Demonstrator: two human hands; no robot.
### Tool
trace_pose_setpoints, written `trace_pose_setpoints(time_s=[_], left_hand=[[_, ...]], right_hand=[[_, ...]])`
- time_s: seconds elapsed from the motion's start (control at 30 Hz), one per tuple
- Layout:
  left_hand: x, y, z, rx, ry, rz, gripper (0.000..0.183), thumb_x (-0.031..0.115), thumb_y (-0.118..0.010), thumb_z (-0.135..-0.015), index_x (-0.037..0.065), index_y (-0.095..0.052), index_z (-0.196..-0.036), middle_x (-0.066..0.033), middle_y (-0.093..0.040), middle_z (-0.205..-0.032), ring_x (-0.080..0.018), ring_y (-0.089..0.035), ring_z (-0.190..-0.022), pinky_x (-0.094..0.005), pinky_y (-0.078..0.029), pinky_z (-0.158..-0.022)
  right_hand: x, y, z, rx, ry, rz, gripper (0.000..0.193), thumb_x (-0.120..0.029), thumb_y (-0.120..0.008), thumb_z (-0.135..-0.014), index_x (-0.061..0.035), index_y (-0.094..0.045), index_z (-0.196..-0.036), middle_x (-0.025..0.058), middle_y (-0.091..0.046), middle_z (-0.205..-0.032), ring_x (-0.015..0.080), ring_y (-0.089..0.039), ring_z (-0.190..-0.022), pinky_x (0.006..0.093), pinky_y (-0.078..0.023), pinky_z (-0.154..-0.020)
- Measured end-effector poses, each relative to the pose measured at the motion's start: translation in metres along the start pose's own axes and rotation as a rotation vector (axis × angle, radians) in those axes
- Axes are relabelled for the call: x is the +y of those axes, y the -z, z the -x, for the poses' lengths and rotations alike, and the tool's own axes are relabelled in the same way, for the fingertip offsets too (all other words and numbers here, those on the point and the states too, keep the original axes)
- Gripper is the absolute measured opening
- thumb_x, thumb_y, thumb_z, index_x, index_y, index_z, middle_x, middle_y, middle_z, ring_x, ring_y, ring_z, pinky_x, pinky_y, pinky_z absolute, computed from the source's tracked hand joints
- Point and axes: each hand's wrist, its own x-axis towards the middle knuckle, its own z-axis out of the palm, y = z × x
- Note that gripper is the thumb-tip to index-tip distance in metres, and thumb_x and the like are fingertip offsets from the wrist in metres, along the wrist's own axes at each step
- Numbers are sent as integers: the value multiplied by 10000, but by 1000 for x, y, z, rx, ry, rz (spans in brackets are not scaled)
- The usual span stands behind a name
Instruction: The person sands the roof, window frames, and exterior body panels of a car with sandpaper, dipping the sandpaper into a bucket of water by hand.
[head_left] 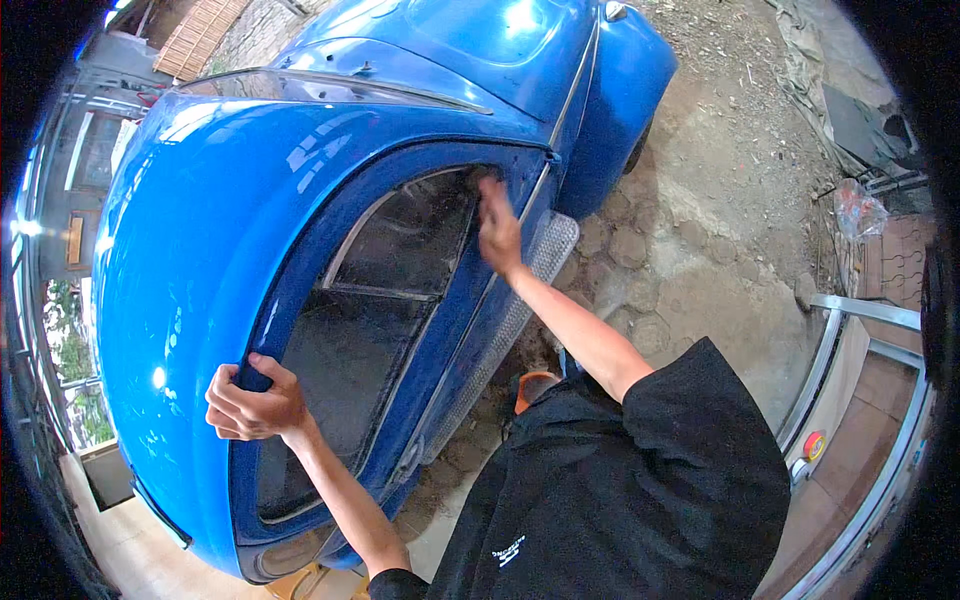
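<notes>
A blue rounded car (190, 290) stands on my left, its side door towards me. My left hand (258, 402) is closed around the upper edge of the door frame (273, 325), thumb on one side and fingers curled over the other. Farther forward, my right hand (497, 228) is at the front corner of the small vent window (405, 235). It is blurred by motion, with its fingers stretched out; whether anything thin lies under them is hidden. Behind the vent window is the larger dark, dusty side pane (335, 370).
A ribbed running board (480, 370) and the front fender (620, 100) jut out below the door. An orange round object (535, 390) shows beside my black shirt. To the right stands a metal frame (830, 370) with a red button, near a clear plastic bag (860, 208).
</notes>
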Motion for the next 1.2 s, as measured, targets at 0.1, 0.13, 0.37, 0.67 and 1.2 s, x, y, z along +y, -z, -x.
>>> trace_pose_setpoints(time_s=[0.1, 0.13, 0.37, 0.67, 1.2], left_hand=[[-1, 2, 1, -14, 6, -15, 259, 415, -634, -841, 165, -598, -896, 8, -578, -870, -240, -524, -861, -397, -346, -773], [0, 2, 1, -24, 11, -15, 252, 408, -635, -838, 165, -596, -892, 10, -580, -872, -238, -524, -862, -398, -349, -776], [5, 3, -4, -13, 11, 36, 218, 359, -646, -795, 160, -583, -858, 16, -587, -868, -231, -517, -864, -396, -356, -787], [8, 6, -4, -15, 26, 30, 200, 335, -651, -793, 158, -577, -847, 10, -592, -867, -222, -523, -874, -384, -351, -810], [10, 29, -7, -162, 91, 306, 232, 262, -673, -772, 200, -686, -995, -20, -627, -1007, -238, -519, -1021, -398, -336, -921]], right_hand=[[7, -4, 14, -140, 162, 213, 577, 22, -504, -915, -83, -428, -1477, 154, -441, -1514, 380, -373, -1420, 457, -369, -1120], [13, -3, 11, -126, 203, 252, 633, 26, -498, -867, -104, -424, -1483, 110, -431, -1532, 334, -365, -1438, 459, -363, -1128], [33, 41, -19, -359, 496, 525, 604, -25, -457, -892, -107, -415, -1489, 57, -401, -1560, 250, -372, -1445, 423, -367, -1142], [62, 72, -34, -361, 554, 524, 609, 0, -508, -843, -102, -478, -1443, 90, -497, -1474, 296, -485, -1349, 415, -406, -1130], [-21, 43, 133, -694, 544, 235, 613, 53, -457, -819, -54, -504, -1421, 119, -463, -1508, 296, -424, -1403, 422, -376, -1133]])
